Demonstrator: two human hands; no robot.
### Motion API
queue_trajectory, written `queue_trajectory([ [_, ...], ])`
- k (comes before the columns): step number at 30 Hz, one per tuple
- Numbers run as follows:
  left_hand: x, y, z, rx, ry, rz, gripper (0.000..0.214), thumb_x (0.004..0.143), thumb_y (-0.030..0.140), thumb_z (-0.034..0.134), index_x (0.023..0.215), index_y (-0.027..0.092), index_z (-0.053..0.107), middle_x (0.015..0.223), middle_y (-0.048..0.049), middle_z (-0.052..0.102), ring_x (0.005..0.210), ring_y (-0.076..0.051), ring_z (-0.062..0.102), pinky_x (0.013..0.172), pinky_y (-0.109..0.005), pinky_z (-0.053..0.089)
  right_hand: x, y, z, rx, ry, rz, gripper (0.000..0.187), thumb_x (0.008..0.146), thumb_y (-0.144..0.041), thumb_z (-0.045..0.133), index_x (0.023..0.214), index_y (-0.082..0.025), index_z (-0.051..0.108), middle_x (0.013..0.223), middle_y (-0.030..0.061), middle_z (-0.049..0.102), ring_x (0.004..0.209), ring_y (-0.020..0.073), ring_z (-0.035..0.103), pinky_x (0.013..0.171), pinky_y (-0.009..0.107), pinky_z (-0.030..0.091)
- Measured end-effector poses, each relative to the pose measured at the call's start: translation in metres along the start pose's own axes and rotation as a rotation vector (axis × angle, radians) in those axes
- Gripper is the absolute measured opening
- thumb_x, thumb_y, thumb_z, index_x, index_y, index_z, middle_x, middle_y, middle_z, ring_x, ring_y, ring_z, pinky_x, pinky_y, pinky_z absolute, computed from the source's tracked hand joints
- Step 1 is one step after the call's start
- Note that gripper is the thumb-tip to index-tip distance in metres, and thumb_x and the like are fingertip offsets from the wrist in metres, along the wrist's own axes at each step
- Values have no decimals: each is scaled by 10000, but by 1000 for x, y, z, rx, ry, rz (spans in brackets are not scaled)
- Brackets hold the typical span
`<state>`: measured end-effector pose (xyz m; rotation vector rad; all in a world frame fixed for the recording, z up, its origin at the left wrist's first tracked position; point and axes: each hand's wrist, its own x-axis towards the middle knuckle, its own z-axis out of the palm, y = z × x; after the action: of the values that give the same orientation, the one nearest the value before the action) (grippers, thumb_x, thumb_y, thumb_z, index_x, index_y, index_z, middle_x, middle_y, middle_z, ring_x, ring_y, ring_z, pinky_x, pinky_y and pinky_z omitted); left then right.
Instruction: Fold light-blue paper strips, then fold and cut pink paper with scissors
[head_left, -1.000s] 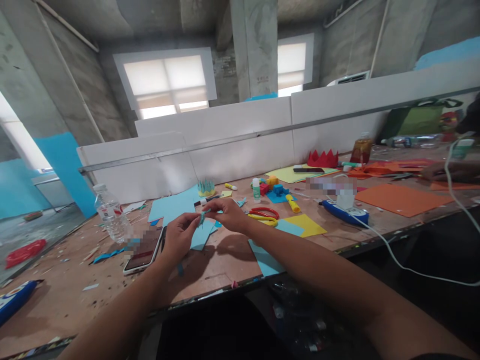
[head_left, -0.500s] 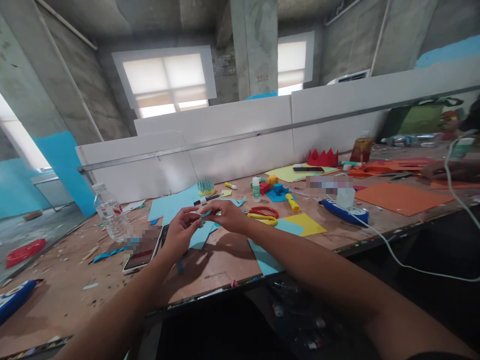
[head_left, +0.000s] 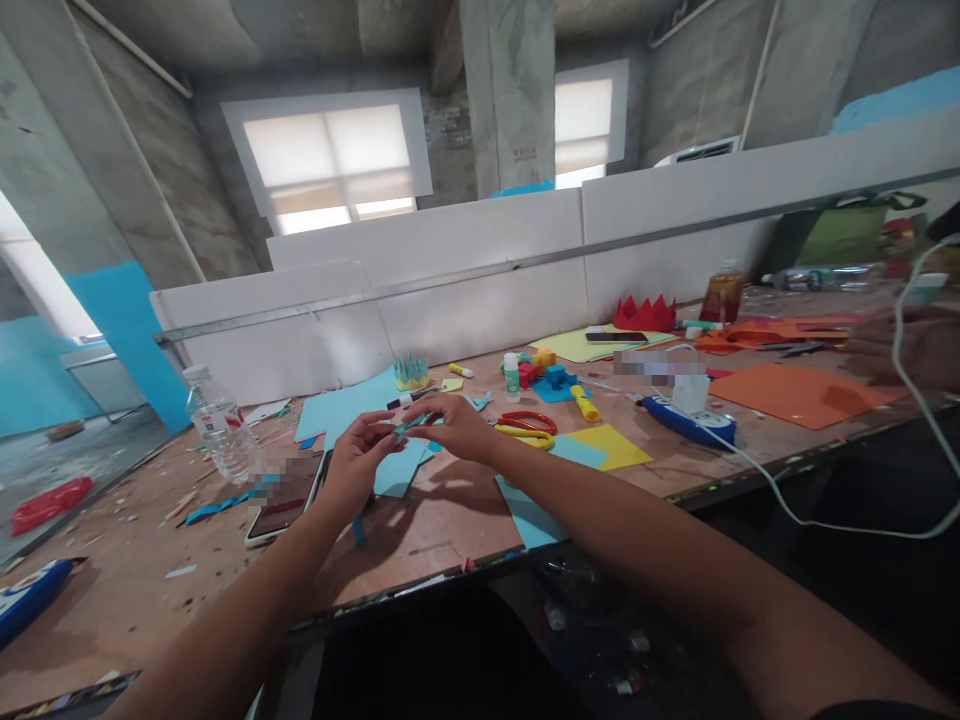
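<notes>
okay, in close, with both hands drawn nearly together above the worktop (head_left: pixel 465 525). pinching a small light-blue piece (head_left: pixel 409 427) between them: clamped on one end with the fingertips of the left hand (head_left: pixel 356 458), on the other with the thumb and fingers of the right hand (head_left: pixel 456 425). held up over a light-blue sheet (head_left: pixel 401 472), a little left of centre. can't tell the exact shape of it, too small and partly covered by fingers.

over beside the left wrist, a phone (head_left: pixel 281 515) with a pale edge, lying flat; close by, a blue strip (head_left: pixel 217 510), and further back a clear bottle (head_left: pixel 223 425), standing. beyond the knuckles, a little blue-and-yellow crown (head_left: pixel 411 376), near the white panel (head_left: pixel 480 320).

swinging past the right hand: red handles (head_left: pixel 534 418) and yellow handles (head_left: pixel 525 438), just beside each other. behind those, an upright glue stick (head_left: pixel 512 380), then red, yellow and blue blocks (head_left: pixel 555 377) bunched together. nearer, a yellow tube (head_left: pixel 585 404) close to a yellow sheet (head_left: pixel 622 450). farther off, a red crown (head_left: pixel 645 316), and out at the right edge, near an orange sheet (head_left: pixel 802 393), another person's hand (head_left: pixel 904 345), too blurred to read.
</notes>
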<state>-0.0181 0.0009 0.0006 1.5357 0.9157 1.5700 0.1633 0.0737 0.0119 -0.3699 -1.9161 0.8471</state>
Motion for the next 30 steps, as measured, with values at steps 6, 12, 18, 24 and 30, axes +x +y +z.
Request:
queue_trajectory([
  [6, 2, -4, -2, 66, -2, -60, 319, 710, 353, 809, 953, 177, 704, 856, -29, 725, 792, -160, 660, 774, -316, 528, 2, 5, 3, 216, 23, 156, 312, 675, -332, 794, 912, -137, 737, 782, 34, 703, 705, 146, 637, 674, 285, 525],
  [12, -2, 2, 2, 146, -37, -108, 252, 727, 395, 784, 815, 165, 735, 742, -36, 714, 707, -165, 636, 731, -319, 513, -1, 3, 5, 233, 13, 198, 357, 685, -290, 784, 998, -135, 708, 727, 17, 678, 652, 138, 628, 652, 287, 532],
  [18, -2, 3, 1, 145, -22, -79, 276, 702, 409, 797, 823, 172, 726, 758, -35, 718, 729, -177, 647, 754, -335, 519, -4, -4, 5, -34, 35, 59, 241, 810, -298, 716, 1012, -169, 739, 967, 79, 726, 800, 172, 654, 759, 313, 519],
  [24, 0, -2, 0, 82, 16, -57, 330, 664, 398, 827, 846, 179, 659, 750, -7, 716, 710, -167, 670, 754, -341, 527, -7, -5, 0, -247, -101, -95, 334, 850, -339, 702, 1142, -179, 720, 1122, 107, 721, 937, 214, 675, 829, 335, 527],
  [30, -1, 0, 1, 63, -29, -44, 468, 715, 358, 807, 1074, 211, 545, 742, 5, 738, 728, -163, 673, 761, -328, 506, -7, -2, 3, -228, -90, -57, 315, 807, -335, 745, 1073, -167, 728, 1042, 92, 741, 892, 209, 678, 811, 332, 523],
])
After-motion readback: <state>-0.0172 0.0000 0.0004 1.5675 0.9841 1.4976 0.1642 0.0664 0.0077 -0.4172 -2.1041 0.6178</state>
